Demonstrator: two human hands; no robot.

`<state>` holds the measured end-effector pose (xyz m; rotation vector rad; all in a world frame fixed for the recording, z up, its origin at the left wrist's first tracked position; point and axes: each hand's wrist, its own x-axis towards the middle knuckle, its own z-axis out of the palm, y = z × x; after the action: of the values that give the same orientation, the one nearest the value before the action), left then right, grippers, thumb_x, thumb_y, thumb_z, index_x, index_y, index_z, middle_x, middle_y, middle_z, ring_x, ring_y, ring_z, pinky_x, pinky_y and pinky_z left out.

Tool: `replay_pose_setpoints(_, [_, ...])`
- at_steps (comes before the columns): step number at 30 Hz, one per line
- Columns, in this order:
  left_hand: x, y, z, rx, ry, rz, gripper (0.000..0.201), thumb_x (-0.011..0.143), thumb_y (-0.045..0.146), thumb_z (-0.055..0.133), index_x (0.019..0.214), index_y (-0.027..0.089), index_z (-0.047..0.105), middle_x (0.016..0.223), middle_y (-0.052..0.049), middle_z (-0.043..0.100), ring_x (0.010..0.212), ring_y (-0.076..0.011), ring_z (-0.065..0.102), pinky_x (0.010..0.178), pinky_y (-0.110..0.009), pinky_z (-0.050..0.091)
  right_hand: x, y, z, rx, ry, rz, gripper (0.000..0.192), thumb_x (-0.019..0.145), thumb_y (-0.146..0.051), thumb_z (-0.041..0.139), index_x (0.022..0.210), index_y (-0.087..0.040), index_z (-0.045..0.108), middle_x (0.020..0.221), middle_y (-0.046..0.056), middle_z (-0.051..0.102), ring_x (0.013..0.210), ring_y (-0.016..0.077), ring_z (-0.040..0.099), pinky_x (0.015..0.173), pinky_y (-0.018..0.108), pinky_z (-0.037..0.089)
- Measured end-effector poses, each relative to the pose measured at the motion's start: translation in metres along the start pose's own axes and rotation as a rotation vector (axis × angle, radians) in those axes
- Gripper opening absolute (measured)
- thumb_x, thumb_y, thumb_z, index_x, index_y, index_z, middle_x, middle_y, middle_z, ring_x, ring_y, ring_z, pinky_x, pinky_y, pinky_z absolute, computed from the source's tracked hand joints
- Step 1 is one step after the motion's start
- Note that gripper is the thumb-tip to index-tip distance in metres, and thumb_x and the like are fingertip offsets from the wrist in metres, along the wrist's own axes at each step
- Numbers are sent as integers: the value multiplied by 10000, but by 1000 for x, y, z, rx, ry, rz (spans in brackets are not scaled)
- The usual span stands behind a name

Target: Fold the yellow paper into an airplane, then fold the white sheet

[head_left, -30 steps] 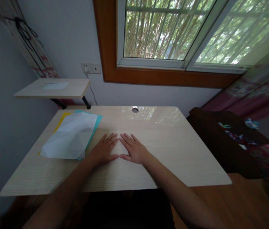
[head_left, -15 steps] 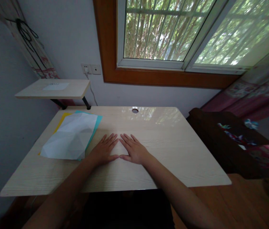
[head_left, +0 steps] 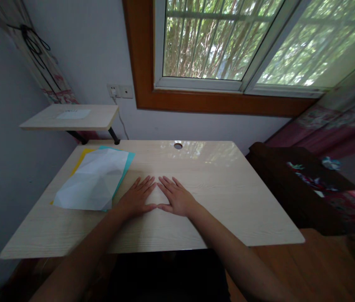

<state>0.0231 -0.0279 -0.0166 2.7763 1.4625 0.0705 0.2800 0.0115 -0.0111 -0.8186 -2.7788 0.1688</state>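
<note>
Pale wood is what I see first: a desk (head_left: 221,201) with a smooth, shiny top. My left hand (head_left: 135,200) lies flat on it, palm down, with the fingers stretched out and holding nothing. My right hand (head_left: 177,199) lies flat beside it the same way, open and holding nothing too. The tips of the two thumbs touch, and the pointing fingers lean in toward each other, so the hands make a little triangle of bare wood between them. Just left of my left hand lies a stack of paper (head_left: 94,180). The top sheet is white and has creases in it. A blue-green sheet peeks out along its right edge, and a yellow sheet peeks out at the far left. The near corner of the stack is just beside my left wrist, but I cannot tell if they touch. A small round hole (head_left: 178,145) sits near the far edge of the desk. A little shelf (head_left: 98,117) stands up above the far left corner of the desk. A window (head_left: 227,42) with green leaves behind it is on the wall ahead.
</note>
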Motion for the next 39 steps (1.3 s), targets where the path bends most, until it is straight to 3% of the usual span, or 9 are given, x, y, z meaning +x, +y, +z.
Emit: replay_pose_setpoints(39, [-1, -4, 9, 6, 32, 18, 866, 960, 719, 365, 1609, 159, 246, 1687, -116, 192, 1577, -267, 95, 1271, -481, 7, 0, -2, -5, 27, 5, 10, 880, 950, -708, 460, 1592, -128, 298, 1637, 181, 290, 1549, 294, 216, 1264, 554, 166])
